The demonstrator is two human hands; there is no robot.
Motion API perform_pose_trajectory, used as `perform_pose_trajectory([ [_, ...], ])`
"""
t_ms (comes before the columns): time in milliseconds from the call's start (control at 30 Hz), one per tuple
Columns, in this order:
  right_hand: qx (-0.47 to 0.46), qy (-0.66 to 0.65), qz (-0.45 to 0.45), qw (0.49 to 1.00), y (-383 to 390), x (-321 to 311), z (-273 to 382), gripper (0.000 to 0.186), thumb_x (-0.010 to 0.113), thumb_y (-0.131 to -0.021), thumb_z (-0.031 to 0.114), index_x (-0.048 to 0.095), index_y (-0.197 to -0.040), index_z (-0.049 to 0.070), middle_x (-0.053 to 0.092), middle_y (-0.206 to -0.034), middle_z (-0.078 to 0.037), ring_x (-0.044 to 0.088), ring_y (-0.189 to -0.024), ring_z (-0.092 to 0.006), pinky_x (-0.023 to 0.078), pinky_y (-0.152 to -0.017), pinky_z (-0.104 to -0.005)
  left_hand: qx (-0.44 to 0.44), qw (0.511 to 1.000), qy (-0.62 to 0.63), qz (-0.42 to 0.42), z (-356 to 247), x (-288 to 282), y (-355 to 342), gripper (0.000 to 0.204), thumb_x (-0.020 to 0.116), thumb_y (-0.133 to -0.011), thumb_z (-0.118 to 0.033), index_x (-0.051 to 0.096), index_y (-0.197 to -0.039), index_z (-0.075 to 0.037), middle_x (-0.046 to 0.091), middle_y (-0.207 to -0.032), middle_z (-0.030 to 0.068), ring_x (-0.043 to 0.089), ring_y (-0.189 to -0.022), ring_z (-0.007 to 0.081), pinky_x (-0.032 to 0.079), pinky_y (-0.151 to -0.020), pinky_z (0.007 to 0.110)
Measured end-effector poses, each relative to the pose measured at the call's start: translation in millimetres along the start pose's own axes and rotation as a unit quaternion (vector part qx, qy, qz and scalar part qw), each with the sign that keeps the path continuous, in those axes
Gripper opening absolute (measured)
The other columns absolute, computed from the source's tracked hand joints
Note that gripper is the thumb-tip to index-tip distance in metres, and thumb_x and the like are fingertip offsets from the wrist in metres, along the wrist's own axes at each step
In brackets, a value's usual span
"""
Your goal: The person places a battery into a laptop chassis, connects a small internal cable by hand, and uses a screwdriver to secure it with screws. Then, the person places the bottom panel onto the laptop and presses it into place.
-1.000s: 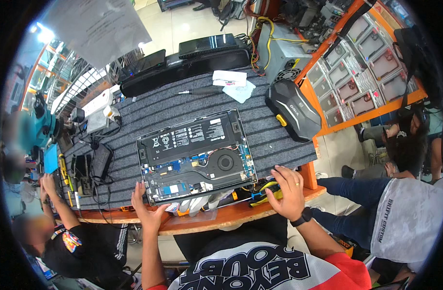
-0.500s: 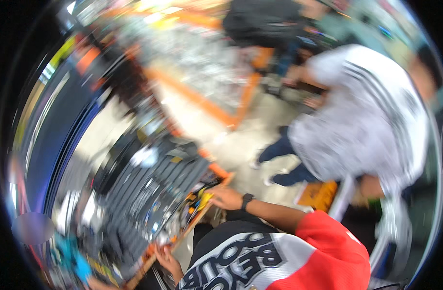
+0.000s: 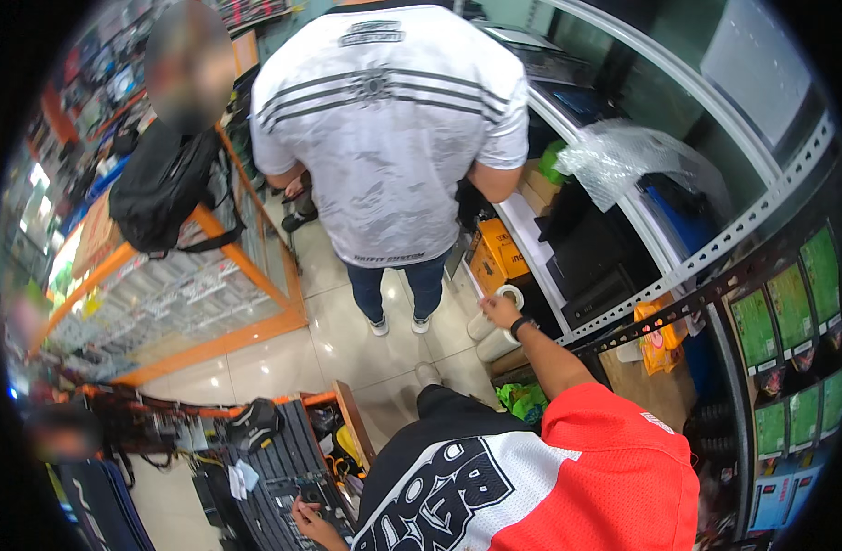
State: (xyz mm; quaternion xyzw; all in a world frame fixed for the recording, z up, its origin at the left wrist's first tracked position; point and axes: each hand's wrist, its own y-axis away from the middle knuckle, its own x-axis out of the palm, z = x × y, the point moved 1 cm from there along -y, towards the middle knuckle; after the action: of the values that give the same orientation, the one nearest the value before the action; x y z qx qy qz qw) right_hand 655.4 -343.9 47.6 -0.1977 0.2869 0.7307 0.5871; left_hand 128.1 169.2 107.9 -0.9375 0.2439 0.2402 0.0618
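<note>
My right hand [image 3: 501, 312], with a dark band at the wrist, is closed on the upper end of a whitish roll of plastic wrap [image 3: 510, 294] standing by the shelf. Its round core shows beside my fingers. A pale cylinder [image 3: 496, 346] shows just below the hand, perhaps a second roll. Over at the lower left, my left hand [image 3: 312, 522] rests on the dark ribbed workbench [image 3: 288, 452] among small parts, its fingers apart. Whether something thin lies under those fingertips I cannot tell.
A person in a white patterned shirt [image 3: 384, 138] stands ahead, back to me. An orange-framed glass counter [image 3: 209, 321] with a black backpack [image 3: 168, 188] is at left. Metal shelving [image 3: 696, 275] on the right holds a yellow box [image 3: 496, 257] and bubble wrap [image 3: 623, 161].
My view has swung right toward the shelving. My right hand has left the yellow item at the bench's edge and now grips the roll. My left hand stays at the bench.
</note>
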Motion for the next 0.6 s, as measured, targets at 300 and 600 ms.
perform_pose_trajectory([
  [300,-0.011,-0.45,-0.226,0.864,-209.0,-171.1,73.5,0.045,0.06,-0.103,0.05,0.063,-0.124,0.01,0.068,-0.108,-0.005,0.065,-0.093,-0.0161,0.05,-0.076,-0.036,0.1,0.965,-0.064,0.234,68.3,101.7,-46.5,0.029,0.061,-0.107,-0.025,0.069,-0.116,0.001,0.071,-0.086,0.0099,0.065,-0.078,0.013,0.052,-0.075,0.028],
  [600,0.002,-0.669,-0.312,0.675,-401.0,-284.9,63.1,0.071,0.062,-0.101,0.047,0.035,-0.159,0.019,0.052,-0.143,-0.02,0.056,-0.13,-0.0344,0.05,-0.106,-0.0502,-0.167,0.899,-0.237,0.329,-90.4,209.3,-21.9,0.029,0.062,-0.106,-0.025,0.07,-0.115,0.002,0.071,-0.086,0.0092,0.064,-0.076,0.0124,0.052,-0.073,0.028],
])
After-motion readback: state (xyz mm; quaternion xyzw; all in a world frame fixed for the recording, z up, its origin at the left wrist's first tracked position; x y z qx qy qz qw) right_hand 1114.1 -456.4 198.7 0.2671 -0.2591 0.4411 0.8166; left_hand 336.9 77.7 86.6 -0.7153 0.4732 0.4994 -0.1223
